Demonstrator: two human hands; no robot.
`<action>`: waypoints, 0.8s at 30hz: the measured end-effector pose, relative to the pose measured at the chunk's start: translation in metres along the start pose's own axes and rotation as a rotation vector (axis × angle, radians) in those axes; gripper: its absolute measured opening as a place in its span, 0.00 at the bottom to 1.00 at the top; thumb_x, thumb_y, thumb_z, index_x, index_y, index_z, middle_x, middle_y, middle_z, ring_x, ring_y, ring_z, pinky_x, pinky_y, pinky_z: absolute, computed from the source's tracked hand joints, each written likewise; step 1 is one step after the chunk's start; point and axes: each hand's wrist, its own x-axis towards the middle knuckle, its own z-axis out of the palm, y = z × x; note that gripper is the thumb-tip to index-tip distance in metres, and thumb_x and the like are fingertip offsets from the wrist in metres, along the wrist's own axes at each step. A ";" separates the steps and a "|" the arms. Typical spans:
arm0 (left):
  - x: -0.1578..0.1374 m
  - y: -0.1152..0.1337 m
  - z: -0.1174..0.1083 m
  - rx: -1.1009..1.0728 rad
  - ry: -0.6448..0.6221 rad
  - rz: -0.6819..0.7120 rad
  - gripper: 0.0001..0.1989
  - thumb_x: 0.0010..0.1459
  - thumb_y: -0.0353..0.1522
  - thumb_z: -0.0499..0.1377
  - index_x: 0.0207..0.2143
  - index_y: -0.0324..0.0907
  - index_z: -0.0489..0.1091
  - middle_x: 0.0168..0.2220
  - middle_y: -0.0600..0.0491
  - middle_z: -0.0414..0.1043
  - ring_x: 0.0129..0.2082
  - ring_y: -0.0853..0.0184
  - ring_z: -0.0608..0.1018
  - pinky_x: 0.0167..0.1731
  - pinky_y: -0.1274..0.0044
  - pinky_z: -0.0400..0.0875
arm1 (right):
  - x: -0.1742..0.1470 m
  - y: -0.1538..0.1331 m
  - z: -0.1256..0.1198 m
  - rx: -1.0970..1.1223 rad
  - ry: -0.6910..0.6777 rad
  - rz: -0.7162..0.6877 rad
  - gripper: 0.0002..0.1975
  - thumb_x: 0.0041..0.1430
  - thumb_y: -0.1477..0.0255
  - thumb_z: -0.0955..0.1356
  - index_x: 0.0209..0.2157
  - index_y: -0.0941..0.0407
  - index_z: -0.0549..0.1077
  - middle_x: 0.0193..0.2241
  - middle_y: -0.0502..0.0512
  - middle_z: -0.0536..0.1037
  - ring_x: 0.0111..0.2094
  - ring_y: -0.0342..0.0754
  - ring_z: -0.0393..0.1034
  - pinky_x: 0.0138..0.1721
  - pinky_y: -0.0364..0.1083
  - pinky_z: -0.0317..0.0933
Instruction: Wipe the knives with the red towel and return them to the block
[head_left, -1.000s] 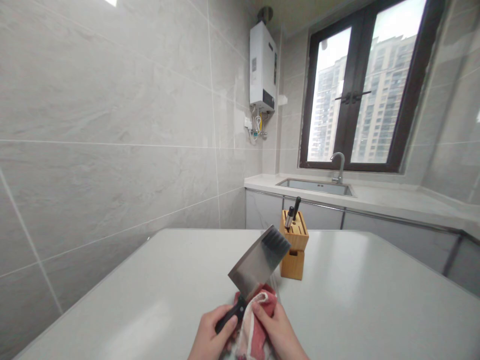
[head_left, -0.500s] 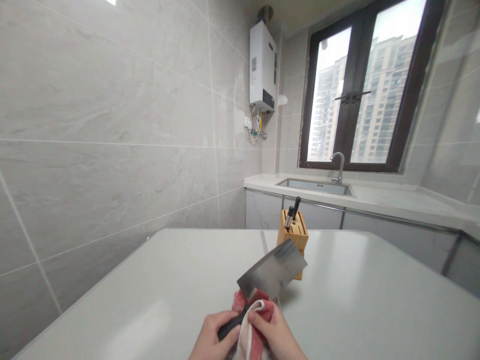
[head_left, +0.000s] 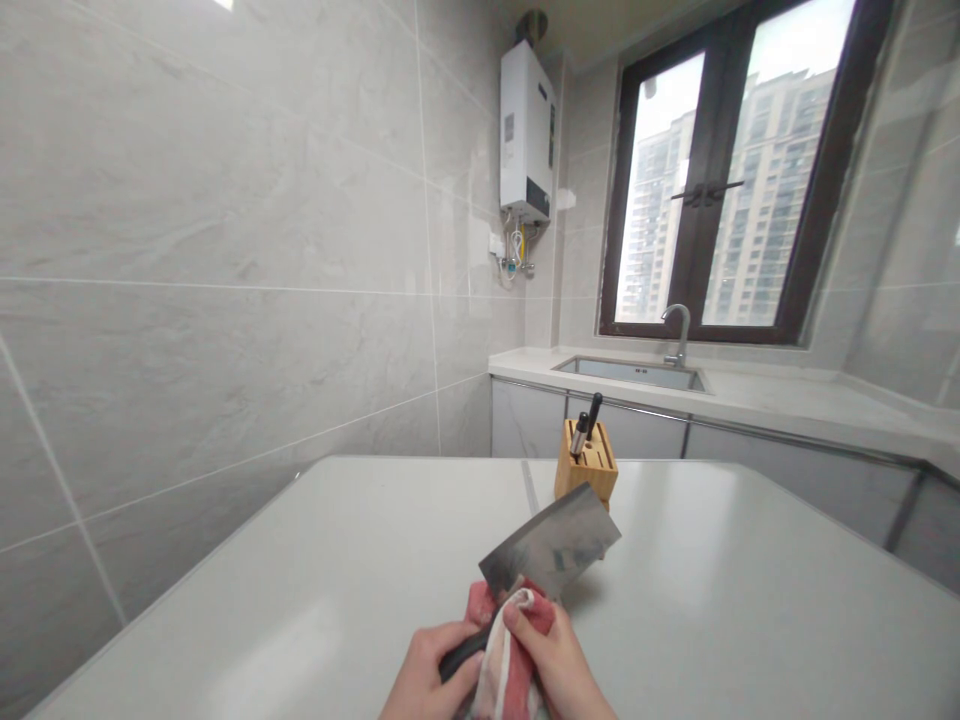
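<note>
Firstly, the left hand (head_left: 435,665) is closed around the black handle (head_left: 461,655) of a cleaver (head_left: 555,540), fingers wrapped on the far side and thumb lying along the near side. The right hand (head_left: 559,650) is clamped on a red, pink and white cloth (head_left: 516,665), thumb pressed on its folded white edge. The cloth is bunched against the base of the blade (head_left: 564,535) and the adjoining part of the handle; a red portion also shows to the left of the handle. How far it wraps behind the steel cannot be determined from this view. Both hands are near each other at the near edge of the view

The cleaver is tilted, its broad blade slanting up and to the right, away from the person. A shadow falls on the pale table (head_left: 300,560) beside the blade. Directly behind stands a wooden knife block (head_left: 586,470), its lower part covered by the blade in this view; contact between the two cannot be confirmed. Two knife handles (head_left: 594,414) project from the top of the block, among several slots

Beyond the table runs a light counter (head_left: 795,395) with an inset sink (head_left: 701,384) and a curved tap (head_left: 682,335), below a dark-framed window (head_left: 697,200). A white water heater (head_left: 525,135) is mounted in the corner, pipes and cables beneath it, beside the grey tiled wall (head_left: 225,200)
</note>
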 end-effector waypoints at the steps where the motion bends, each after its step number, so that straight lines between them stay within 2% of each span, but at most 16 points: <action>1: 0.000 -0.001 0.001 -0.012 0.002 -0.006 0.15 0.56 0.39 0.54 0.33 0.38 0.74 0.29 0.49 0.75 0.29 0.64 0.74 0.31 0.80 0.67 | 0.000 -0.001 0.000 -0.008 -0.014 -0.003 0.20 0.34 0.59 0.75 0.25 0.59 0.74 0.24 0.56 0.77 0.28 0.51 0.70 0.33 0.48 0.63; 9: -0.003 -0.016 0.007 -0.145 0.010 -0.109 0.18 0.55 0.42 0.54 0.34 0.37 0.73 0.25 0.50 0.71 0.17 0.72 0.68 0.18 0.82 0.61 | 0.000 -0.004 0.000 -0.035 0.024 -0.024 0.20 0.34 0.58 0.75 0.26 0.59 0.74 0.26 0.57 0.78 0.30 0.53 0.71 0.36 0.50 0.64; 24: 0.000 -0.014 0.006 -0.345 0.116 -0.216 0.19 0.55 0.44 0.54 0.35 0.35 0.71 0.19 0.53 0.67 0.14 0.76 0.66 0.14 0.84 0.58 | 0.004 0.000 -0.007 -0.071 0.063 -0.049 0.22 0.38 0.57 0.73 0.31 0.59 0.75 0.29 0.58 0.79 0.33 0.54 0.72 0.39 0.50 0.64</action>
